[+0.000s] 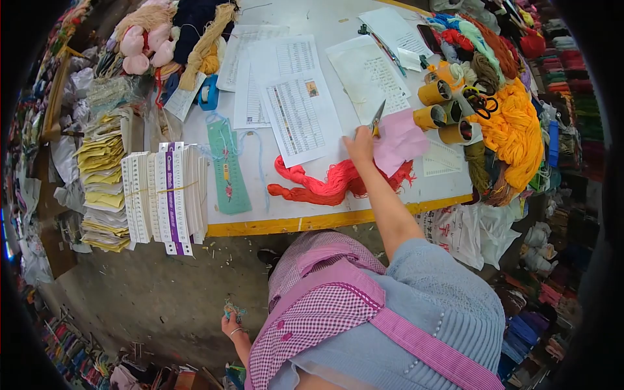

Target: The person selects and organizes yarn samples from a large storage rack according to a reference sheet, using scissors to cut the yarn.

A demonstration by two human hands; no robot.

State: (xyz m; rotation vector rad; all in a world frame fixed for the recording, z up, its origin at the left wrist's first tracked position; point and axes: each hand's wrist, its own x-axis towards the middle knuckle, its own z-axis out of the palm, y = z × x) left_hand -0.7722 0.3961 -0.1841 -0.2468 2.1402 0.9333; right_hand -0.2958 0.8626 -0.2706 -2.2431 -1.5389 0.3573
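No lettering is legible on sheet [298, 133], strip [171, 188] or bag [455, 244].

A pair of scissors [378, 116] is at the white table [286, 225], well in from its yellow near edge and right of that edge's middle. The dark metal blades point away from this edge, leaning slightly right; the yellowish handle is partly covered. A small, loose tangle of thread [235, 310], blue-green with paler strands, is held off the table, out beyond the left part of the same edge.
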